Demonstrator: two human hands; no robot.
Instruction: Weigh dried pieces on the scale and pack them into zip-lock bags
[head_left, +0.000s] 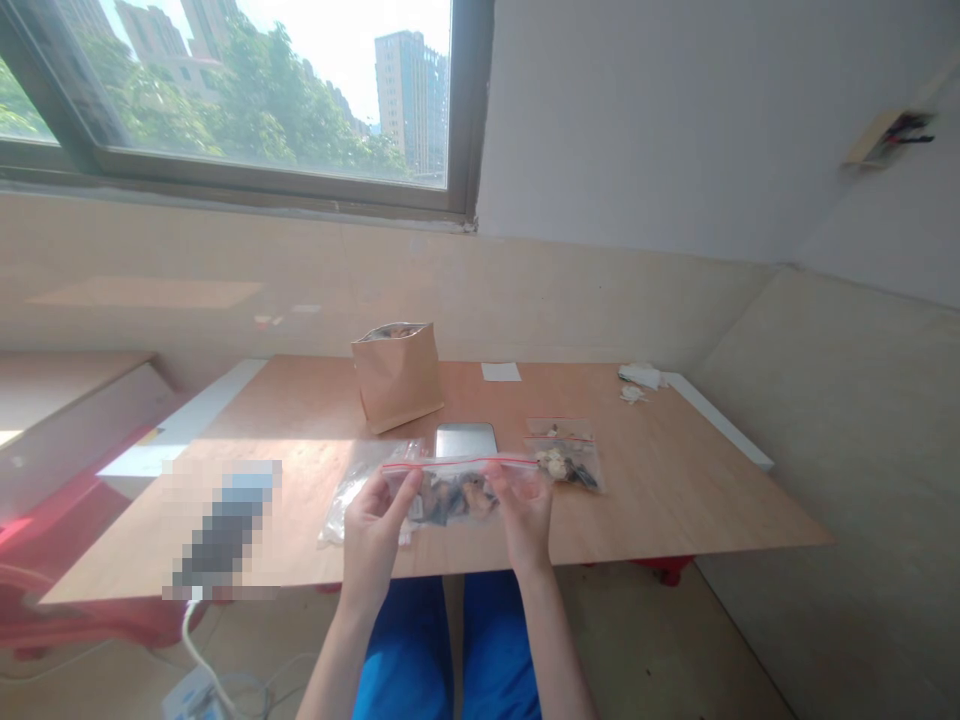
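Both my hands hold a clear zip bag point(457, 497) with a red seal strip along its top. Dark and brown dried pieces lie inside it; I cannot make out their kind. My left hand point(377, 510) pinches the strip near its left end, thumb on the front. Toward the right end, my right hand point(523, 505) grips the same strip between thumb and fingers. Just behind the bag is a flat silver-topped device point(466, 440), partly covered by it. A second filled zip bag point(564, 460) lies to the right of my right hand. Beside my left hand are clear plastic bags point(346, 492).
An open brown paper bag point(399, 380) stands at the back left. A white paper point(501, 372) and crumpled white scraps point(639, 378) lie along the far edge. A blurred-out object with a white cable point(196, 640) is at the front left of the wooden table point(660, 510).
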